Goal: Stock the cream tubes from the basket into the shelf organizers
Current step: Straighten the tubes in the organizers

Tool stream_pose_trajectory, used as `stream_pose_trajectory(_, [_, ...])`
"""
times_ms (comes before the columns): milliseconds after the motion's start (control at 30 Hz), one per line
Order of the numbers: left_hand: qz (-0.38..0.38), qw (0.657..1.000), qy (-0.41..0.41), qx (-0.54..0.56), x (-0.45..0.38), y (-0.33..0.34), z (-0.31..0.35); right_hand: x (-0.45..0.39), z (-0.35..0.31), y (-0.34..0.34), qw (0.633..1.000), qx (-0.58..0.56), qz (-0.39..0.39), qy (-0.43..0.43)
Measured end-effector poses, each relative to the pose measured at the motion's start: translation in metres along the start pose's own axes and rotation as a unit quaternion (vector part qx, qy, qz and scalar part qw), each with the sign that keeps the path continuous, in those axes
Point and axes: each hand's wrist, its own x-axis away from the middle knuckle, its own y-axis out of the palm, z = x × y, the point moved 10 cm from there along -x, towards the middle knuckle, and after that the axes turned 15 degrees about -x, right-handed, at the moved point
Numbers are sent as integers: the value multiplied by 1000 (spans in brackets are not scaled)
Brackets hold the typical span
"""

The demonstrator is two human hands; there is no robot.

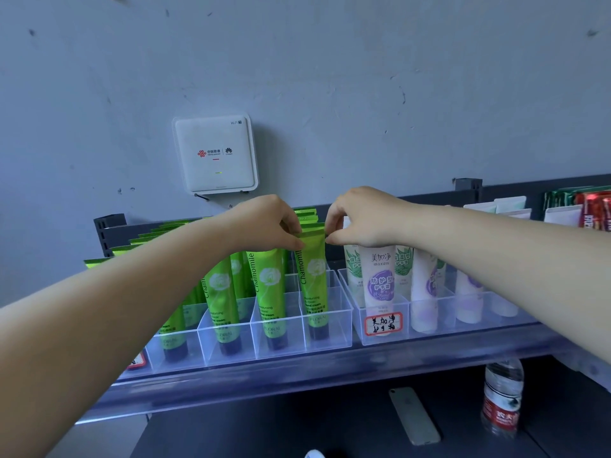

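Head view: both hands, left hand [264,223] and right hand [360,216], pinch green tube [314,276] standing in clear organizer [340,328].

Rear green tubes [305,214] hidden behind hands; basket unseen.

two bare forearms, left hand [267,223] and right hand [360,216] ungloved (no sleeves, rings or watch visible).
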Motion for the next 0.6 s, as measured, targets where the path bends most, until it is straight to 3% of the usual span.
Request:
stream_pose_trajectory(333, [-6, 1000, -10, 12, 6, 5, 1, 9, 5, -3, 999, -6, 24, 29])
stream_pose_trajectory(600, [91, 991, 1, 94, 8, -6, 8, 22, 25, -38, 989, -57, 125, 51])
